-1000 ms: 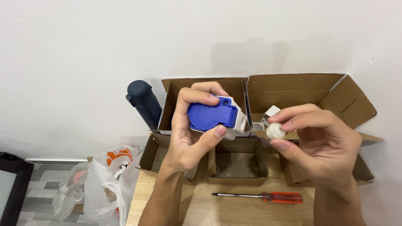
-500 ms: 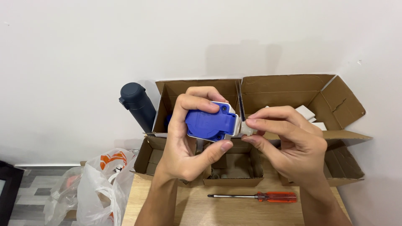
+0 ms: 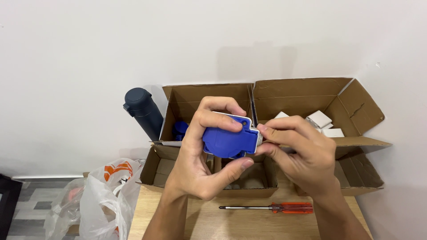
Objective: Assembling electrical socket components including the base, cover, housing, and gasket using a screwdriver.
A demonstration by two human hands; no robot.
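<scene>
A blue socket housing point(image 3: 227, 141) is held above the open cardboard boxes point(image 3: 209, 98), clamped by the left hand point(image 3: 200, 158), with the fingers curled over its top and the thumb pressed under it. The housing's right edge is pinched by the fingertips of the right hand point(image 3: 297, 151), drawn together there. A red-handled screwdriver point(image 3: 271, 207) lies on the wooden table point(image 3: 187, 222) just below the boxes. A dark flask point(image 3: 144, 111) stands left of the boxes.
</scene>
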